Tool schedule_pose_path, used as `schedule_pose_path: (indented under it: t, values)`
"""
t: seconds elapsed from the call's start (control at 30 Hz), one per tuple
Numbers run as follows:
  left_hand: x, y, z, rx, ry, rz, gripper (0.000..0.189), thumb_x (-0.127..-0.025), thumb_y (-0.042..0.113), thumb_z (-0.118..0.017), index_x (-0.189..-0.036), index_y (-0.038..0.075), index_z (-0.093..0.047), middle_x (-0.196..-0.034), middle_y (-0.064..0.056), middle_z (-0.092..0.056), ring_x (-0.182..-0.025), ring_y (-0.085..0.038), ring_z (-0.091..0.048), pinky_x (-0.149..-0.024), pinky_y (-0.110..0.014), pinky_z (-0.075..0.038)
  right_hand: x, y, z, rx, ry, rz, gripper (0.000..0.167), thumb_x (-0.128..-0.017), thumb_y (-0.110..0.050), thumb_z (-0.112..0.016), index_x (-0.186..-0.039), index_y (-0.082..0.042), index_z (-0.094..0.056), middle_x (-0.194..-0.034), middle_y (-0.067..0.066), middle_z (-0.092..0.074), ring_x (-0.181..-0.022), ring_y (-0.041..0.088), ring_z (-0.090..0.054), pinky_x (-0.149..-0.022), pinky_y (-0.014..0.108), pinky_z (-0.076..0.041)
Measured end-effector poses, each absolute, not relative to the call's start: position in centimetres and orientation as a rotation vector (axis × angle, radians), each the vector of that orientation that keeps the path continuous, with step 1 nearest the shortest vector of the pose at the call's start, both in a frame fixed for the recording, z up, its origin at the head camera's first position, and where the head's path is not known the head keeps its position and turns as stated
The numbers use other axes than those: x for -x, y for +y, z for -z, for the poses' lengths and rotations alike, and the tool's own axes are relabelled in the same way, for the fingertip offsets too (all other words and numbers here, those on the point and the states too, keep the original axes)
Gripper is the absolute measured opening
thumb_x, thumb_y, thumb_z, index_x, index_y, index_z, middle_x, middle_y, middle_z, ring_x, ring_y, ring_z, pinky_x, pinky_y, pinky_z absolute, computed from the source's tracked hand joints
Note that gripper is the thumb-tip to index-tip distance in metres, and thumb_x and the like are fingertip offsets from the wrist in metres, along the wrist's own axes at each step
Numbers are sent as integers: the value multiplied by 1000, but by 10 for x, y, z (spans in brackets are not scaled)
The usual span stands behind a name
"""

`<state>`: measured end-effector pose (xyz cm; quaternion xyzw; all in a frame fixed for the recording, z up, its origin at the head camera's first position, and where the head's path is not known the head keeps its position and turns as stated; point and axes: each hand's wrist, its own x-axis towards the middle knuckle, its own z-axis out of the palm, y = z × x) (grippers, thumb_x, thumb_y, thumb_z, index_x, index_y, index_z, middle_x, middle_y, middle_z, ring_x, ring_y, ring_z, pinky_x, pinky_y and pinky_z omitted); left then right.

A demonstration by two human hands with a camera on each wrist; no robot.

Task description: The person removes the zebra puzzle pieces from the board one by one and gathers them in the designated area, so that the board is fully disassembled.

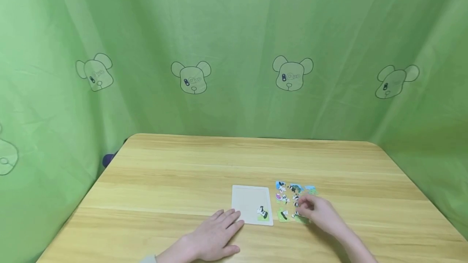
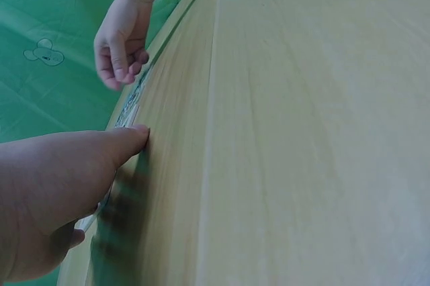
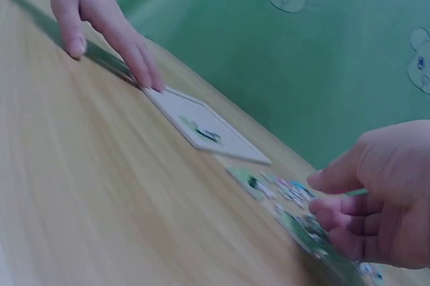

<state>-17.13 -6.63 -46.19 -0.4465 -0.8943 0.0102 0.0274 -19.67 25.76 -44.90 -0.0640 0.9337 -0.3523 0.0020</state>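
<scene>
A white square puzzle tray point(image 1: 248, 200) lies on the table, with one panda puzzle piece point(image 1: 263, 213) in its near right corner. My left hand point(image 1: 215, 235) rests flat with spread fingers, its fingertips at the tray's near left edge. To the right of the tray lie several loose puzzle pieces point(image 1: 283, 215) printed with pandas, green and blue. Over the right side of these pieces hovers my right hand point(image 1: 321, 213), fingers loosely bent. In the right wrist view a gap shows between the thumb point(image 3: 329, 177) and the fingers, with no piece visible in it.
The light wooden table point(image 1: 164, 173) has rounded far corners. Green curtains point(image 1: 234, 108) with bear-head drawings surround it at the back and sides. A dark purple object point(image 1: 107, 160) is partly visible beyond the table's left edge.
</scene>
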Motion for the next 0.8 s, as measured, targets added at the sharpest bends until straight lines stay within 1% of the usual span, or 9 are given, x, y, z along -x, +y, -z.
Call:
schedule_pose_path:
  t: [0.1, 0.2, 0.3, 0.4, 0.47, 0.53, 0.67, 0.8]
  values:
    - [172, -67, 462, 1380, -2760, -29, 64, -94, 53, -37, -141, 11, -38, -147, -9, -32, -135, -23, -29, -108, -40, -28, 200, 245, 446, 305, 2893, 1175, 17, -80, -9, -69, -95, -4, -63, -78, -4, -59, -75, 10, -56, -69, 22, -49]
    - [172, -66, 463, 1382, -2763, -25, 64, -94, 53, -37, -142, 11, -37, -147, -9, -32, -135, -23, -29, -109, -40, -28, 203, 230, 445, 431, 2867, 1215, 22, -79, -5, -68, -100, -1, -62, -80, -3, -61, -75, 10, -57, -68, 20, -50]
    - [173, -66, 463, 1378, -2773, -21, 64, -94, 54, -37, -142, 11, -37, -148, -9, -32, -135, -23, -28, -109, -40, -27, 206, 216, 446, 531, 2838, 1221, 32, -78, -5, -69, -108, 2, -60, -85, -1, -61, -79, 12, -57, -71, 22, -51]
    - [173, -66, 463, 1373, -2783, -21, 64, -94, 54, -37, -142, 11, -37, -148, -9, -32, -135, -23, -28, -109, -40, -27, 209, 204, 447, 597, 2813, 1183, 39, -77, -9, -71, -113, 1, -60, -93, 0, -62, -87, 17, -56, -78, 29, -50]
    - [173, -66, 463, 1372, -2782, -26, 64, -94, 54, -37, -142, 11, -37, -147, -9, -32, -135, -23, -28, -109, -40, -28, 211, 198, 448, 632, 2816, 1120, 40, -76, -14, -73, -112, -1, -61, -97, -1, -61, -90, 18, -54, -80, 33, -48]
    - [174, -65, 463, 1373, -2782, -30, 64, -94, 54, -37, -142, 11, -37, -147, -9, -32, -135, -23, -28, -109, -40, -27, 212, 193, 448, 660, 2834, 1050, 40, -75, -16, -74, -111, -4, -63, -99, -1, -61, -89, 16, -52, -78, 32, -47]
    - [174, -65, 462, 1376, -2779, -37, 64, -94, 54, -37, -142, 11, -37, -147, -9, -32, -135, -23, -28, -109, -40, -27, 215, 187, 448, 722, 2881, 919, 39, -72, -15, -76, -108, -4, -65, -93, -3, -58, -81, 14, -48, -70, 28, -43]
    - [174, -66, 461, 1382, -2780, -32, 64, -94, 54, -37, -142, 11, -37, -148, -9, -32, -135, -23, -28, -109, -40, -27, 214, 185, 448, 742, 2918, 807, 36, -69, -14, -76, -102, -4, -67, -93, -2, -57, -83, 14, -49, -72, 32, -45]
